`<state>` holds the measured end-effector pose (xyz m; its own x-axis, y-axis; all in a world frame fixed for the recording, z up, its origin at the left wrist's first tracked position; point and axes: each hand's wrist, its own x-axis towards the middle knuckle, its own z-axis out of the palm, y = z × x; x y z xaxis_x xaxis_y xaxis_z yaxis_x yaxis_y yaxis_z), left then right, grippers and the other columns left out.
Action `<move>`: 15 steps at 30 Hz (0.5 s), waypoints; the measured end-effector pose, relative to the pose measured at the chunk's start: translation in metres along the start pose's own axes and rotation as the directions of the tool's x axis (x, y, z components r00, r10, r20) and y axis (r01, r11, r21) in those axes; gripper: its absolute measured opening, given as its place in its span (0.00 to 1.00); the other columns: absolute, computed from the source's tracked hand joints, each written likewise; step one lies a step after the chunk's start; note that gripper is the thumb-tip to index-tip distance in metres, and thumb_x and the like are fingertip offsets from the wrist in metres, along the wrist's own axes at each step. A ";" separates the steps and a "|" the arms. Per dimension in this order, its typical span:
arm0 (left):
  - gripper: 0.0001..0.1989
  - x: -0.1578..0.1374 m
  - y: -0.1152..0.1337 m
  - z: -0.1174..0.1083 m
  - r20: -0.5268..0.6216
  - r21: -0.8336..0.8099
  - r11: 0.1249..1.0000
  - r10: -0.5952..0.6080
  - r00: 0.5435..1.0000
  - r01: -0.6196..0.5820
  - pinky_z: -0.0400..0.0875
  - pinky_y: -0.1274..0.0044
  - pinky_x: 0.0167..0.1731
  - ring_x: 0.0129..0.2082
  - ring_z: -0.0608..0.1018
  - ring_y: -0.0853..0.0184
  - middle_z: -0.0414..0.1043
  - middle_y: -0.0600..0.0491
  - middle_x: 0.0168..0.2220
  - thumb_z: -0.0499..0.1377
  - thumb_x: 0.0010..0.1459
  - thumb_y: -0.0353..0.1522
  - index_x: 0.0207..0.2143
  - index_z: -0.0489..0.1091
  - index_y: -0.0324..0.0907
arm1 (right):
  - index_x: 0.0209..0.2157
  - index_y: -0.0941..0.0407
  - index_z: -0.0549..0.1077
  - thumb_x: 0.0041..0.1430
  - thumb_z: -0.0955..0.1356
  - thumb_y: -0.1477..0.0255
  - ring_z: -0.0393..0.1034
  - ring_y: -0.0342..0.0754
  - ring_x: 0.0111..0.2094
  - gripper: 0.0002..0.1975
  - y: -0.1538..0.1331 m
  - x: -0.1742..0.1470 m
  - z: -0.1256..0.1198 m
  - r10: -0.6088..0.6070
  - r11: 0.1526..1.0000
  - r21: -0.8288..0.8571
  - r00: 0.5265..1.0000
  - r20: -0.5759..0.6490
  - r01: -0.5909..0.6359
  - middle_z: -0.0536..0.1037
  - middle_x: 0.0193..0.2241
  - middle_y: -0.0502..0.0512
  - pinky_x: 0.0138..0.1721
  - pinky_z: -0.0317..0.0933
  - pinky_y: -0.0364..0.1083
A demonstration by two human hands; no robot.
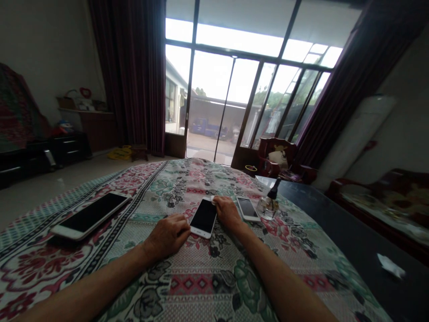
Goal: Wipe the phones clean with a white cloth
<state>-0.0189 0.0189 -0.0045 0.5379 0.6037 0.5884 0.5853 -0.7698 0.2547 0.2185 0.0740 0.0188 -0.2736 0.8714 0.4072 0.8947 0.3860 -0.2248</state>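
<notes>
A white smartphone (203, 218) with a dark screen lies flat on the patterned tablecloth in front of me. The curled fingers of my left hand (171, 232) grip its left edge. My right hand (228, 212) rests at the phone's upper right corner, its fingers closed on a small white piece (213, 199) that looks like tissue, pressed against the phone. Right of that hand lies a smaller white phone (247, 208). Beside it stands a clear glass bottle (267, 207) with a black top. A larger white phone (92, 215) lies to the left.
The floral tablecloth (214, 286) covers the table under my arms. Crumpled white paper (391, 265) lies on a dark surface (335, 228) at right. Beyond stand a wooden chair (268, 152), a wooden sofa (348, 185) and glass doors (214, 103) between dark curtains.
</notes>
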 end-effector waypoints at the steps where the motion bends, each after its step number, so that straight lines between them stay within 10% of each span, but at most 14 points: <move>1: 0.08 0.000 0.000 0.000 -0.001 0.000 1.000 0.000 1.000 0.000 0.69 0.75 0.34 0.32 0.74 0.66 0.72 0.51 0.28 0.56 0.59 0.26 0.27 0.72 0.40 | 0.43 0.57 0.75 0.62 0.61 0.81 0.68 0.49 0.49 0.14 0.000 0.002 -0.001 0.020 1.000 -0.014 1.000 0.010 -0.020 0.78 0.45 0.59 0.51 0.56 0.45; 15: 0.08 -0.001 -0.002 0.001 -0.011 0.003 1.000 0.008 1.000 -0.008 0.69 0.75 0.35 0.32 0.73 0.67 0.72 0.52 0.28 0.55 0.59 0.26 0.27 0.70 0.41 | 0.29 0.58 0.75 0.48 0.65 0.84 0.67 0.47 0.36 0.10 -0.014 -0.015 -0.020 -0.155 0.984 0.096 0.987 0.048 0.150 0.75 0.32 0.55 0.41 0.59 0.44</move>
<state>-0.0197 0.0201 -0.0066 0.5364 0.5950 0.5986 0.5825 -0.7742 0.2477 0.2173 0.0499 0.0335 -0.4257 0.8143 0.3945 0.8056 0.5397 -0.2446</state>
